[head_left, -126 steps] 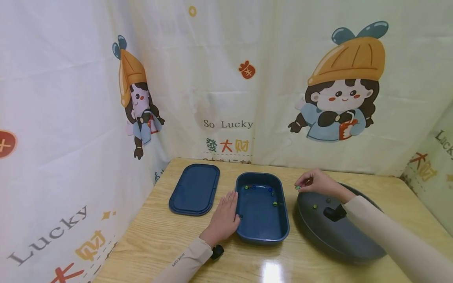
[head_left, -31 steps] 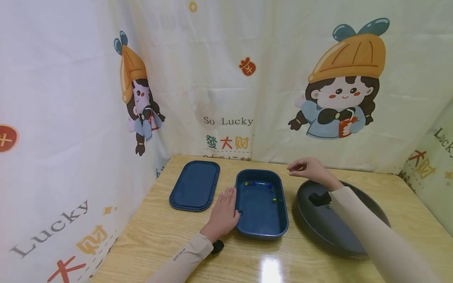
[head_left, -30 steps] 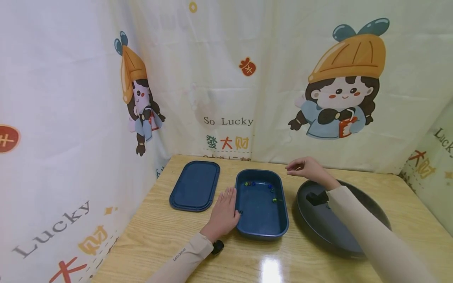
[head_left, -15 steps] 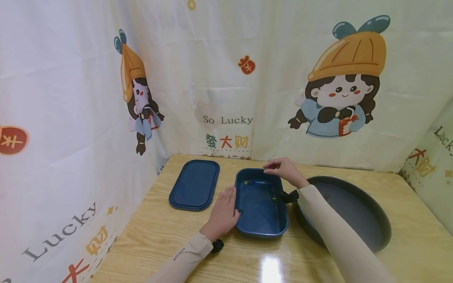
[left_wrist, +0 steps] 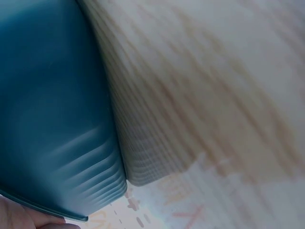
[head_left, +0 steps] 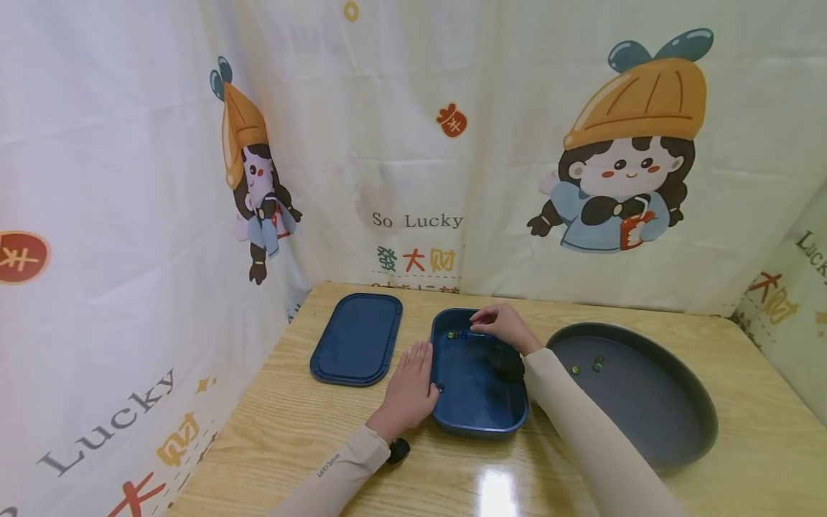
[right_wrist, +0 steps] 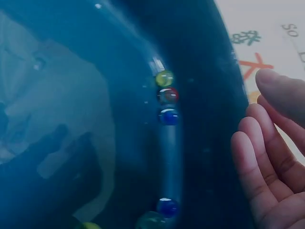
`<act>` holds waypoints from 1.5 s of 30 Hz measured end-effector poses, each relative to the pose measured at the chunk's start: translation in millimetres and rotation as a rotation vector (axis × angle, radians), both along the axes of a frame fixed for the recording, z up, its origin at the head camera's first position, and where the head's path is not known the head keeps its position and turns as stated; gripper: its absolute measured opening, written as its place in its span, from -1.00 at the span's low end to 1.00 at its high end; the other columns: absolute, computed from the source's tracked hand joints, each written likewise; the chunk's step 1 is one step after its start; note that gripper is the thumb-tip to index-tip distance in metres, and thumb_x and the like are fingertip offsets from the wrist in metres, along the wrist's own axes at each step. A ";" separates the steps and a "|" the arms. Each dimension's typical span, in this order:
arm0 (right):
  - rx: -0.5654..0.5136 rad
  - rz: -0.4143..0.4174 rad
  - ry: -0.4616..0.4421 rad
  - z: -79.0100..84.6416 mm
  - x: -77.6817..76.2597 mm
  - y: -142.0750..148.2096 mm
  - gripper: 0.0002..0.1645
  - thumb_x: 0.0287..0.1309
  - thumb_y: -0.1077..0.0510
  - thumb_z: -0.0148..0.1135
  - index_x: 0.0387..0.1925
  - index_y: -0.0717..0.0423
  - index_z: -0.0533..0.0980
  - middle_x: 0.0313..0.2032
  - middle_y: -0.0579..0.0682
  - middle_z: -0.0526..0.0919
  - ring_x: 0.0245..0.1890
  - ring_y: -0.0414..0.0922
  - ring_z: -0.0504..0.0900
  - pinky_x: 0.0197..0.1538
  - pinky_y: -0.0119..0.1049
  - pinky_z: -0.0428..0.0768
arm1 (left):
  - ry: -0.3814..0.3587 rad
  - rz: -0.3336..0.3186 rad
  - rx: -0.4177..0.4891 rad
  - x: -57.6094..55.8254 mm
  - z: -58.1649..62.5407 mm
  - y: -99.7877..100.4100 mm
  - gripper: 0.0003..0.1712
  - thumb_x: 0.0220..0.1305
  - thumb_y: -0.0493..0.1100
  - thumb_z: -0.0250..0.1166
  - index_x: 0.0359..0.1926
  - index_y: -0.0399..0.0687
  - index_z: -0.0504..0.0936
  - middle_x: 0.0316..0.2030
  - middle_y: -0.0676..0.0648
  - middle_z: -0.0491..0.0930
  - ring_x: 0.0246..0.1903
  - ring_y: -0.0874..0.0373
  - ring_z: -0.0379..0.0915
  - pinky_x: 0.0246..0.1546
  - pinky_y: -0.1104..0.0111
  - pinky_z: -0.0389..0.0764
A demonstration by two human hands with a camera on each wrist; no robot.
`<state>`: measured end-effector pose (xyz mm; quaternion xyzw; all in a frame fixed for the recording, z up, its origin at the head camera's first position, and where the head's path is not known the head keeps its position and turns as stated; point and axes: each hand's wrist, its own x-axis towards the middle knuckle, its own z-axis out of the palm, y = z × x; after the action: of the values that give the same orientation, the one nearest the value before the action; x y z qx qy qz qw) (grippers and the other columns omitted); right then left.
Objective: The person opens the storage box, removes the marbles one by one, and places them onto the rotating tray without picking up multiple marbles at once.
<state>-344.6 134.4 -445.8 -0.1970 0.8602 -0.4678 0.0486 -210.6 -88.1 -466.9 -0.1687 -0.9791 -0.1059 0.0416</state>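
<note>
Blue tub (head_left: 479, 424) sits mid-tabletop, steadied by the flat left hand (head_left: 409, 388); right hand (head_left: 499, 324) hovers over its far end, fingers loose, best releasing marbles (right_wrist: 167, 95) low

Glossy wood-grain table (head_left: 304, 431), smooth blue plastic tub (head_left: 481, 416) and lid (head_left: 357, 343), glassy marbles (right_wrist: 164, 98), matt dark pan (head_left: 646, 402), printed cloth backdrop (head_left: 129, 179).

Moved from over the round dark tray (head_left: 685, 388), right hand (head_left: 500, 324) now above the far end of the blue tub (head_left: 481, 424), fingers relaxed beside the marbles (right_wrist: 167, 95).
</note>
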 end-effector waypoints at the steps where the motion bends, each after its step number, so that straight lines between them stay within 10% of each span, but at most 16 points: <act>1: 0.004 0.001 0.000 -1.6 -0.2 -1.4 -0.75 0.06 0.21 0.33 -0.23 0.30 0.65 -0.30 0.16 0.71 -0.39 -0.25 0.63 -0.22 -0.34 0.64 | 0.002 0.001 -0.002 0.0 0.0 -0.1 -0.24 0.34 -0.06 -0.04 0.45 -0.24 -0.06 0.47 -0.15 -0.05 0.48 0.01 -0.19 0.46 0.12 -0.04; 45: 0.350 0.053 0.028 -13.7 -13.9 -27.1 -0.88 -0.05 0.31 0.36 -0.39 0.27 0.69 -0.39 0.12 0.73 -0.41 -0.11 0.64 -0.27 -0.25 0.63 | 0.002 -0.016 0.029 -3.2 -0.6 -1.7 -0.25 0.33 -0.09 -0.04 0.44 -0.28 -0.03 0.45 -0.21 0.02 0.46 -0.05 -0.12 0.44 0.10 0.00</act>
<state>-358.5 107.3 -459.5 -0.2144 0.9237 -0.3066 0.0825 -213.8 -89.8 -467.5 -0.1762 -0.9760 -0.1203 0.0440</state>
